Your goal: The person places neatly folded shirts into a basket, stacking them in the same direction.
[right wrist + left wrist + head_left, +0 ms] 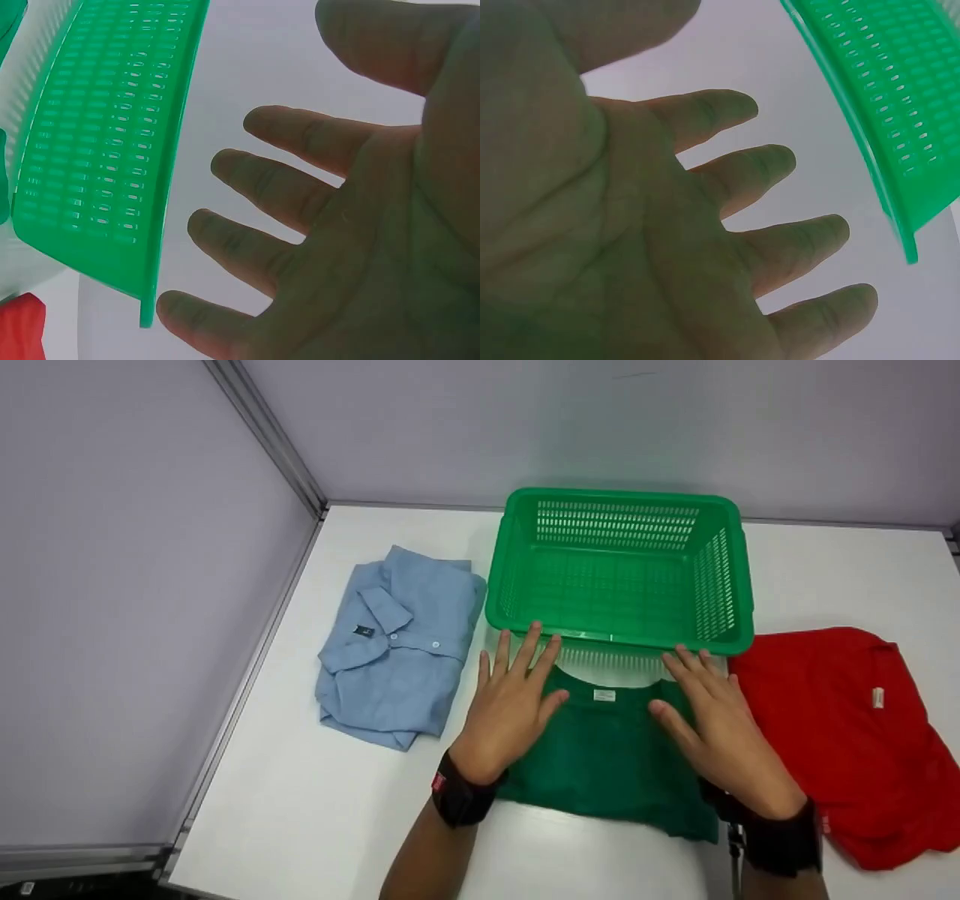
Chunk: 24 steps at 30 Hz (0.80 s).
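Observation:
A folded dark green shirt (600,765) with a white neck label lies on the table in front of a green plastic basket (622,641). Over the shirt's left side is my left hand (510,712), fingers straight and spread. My right hand (716,727) is likewise spread above the shirt's right side. Both palms show bare in the wrist views, holding nothing; the left palm (652,225) and the right palm (360,240) stand apart from the basket wall. The basket's visible floor has nothing on it.
To the left lies a folded light blue collared shirt (420,660), close to the basket. A folded red garment (832,735) lies at the right, partly behind my right wrist. Grey panels (420,427) bound the white table (300,817) at the back and left.

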Each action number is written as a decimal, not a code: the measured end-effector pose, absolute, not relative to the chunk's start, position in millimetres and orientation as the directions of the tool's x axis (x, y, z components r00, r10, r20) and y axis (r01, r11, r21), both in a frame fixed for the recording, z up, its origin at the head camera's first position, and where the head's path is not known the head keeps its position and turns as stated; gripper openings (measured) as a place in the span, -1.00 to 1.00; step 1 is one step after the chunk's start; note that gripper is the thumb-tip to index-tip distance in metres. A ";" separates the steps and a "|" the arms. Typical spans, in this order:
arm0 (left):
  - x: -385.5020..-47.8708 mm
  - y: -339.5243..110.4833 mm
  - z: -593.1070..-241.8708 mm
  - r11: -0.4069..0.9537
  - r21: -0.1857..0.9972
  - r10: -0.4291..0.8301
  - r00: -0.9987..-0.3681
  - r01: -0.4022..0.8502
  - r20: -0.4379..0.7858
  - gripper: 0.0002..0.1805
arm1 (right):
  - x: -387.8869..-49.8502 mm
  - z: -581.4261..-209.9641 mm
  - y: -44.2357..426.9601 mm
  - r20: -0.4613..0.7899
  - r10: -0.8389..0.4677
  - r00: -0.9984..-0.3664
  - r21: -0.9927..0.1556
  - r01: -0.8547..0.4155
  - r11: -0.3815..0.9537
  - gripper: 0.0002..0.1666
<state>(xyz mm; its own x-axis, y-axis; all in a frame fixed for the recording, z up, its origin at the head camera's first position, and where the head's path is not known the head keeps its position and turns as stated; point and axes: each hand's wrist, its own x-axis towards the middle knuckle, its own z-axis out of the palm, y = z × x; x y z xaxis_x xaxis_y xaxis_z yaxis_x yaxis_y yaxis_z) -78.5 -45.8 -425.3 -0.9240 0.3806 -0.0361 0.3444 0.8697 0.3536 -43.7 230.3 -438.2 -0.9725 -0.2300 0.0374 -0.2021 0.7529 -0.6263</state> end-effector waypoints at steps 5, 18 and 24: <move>-79.0 -48.5 -428.2 0.865 0.371 0.377 -0.926 0.339 -0.034 -0.24 | -43.3 -441.5 220.3 0.015 -0.235 -0.972 -0.628 -0.192 0.754 -0.15; -69.7 -44.0 -425.1 0.879 0.298 0.393 -0.920 0.372 -0.010 -0.23 | -39.3 -446.1 199.8 0.028 -0.249 -0.968 -0.578 -0.219 0.786 -0.16; -57.7 -53.1 -434.8 0.889 0.297 0.371 -0.928 0.348 -0.022 -0.24 | -30.5 -453.4 196.7 -0.012 -0.260 -0.965 -0.552 -0.211 0.807 -0.17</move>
<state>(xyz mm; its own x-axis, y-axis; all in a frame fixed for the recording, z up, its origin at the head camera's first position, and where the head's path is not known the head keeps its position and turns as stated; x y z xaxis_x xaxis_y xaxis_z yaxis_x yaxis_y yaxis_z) -57.7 -53.1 -434.8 -0.9284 0.3710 -0.0216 0.3483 0.8890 0.2972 -30.5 196.7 -453.4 -0.9655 -0.2603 -0.0115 -0.2110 0.8069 -0.5518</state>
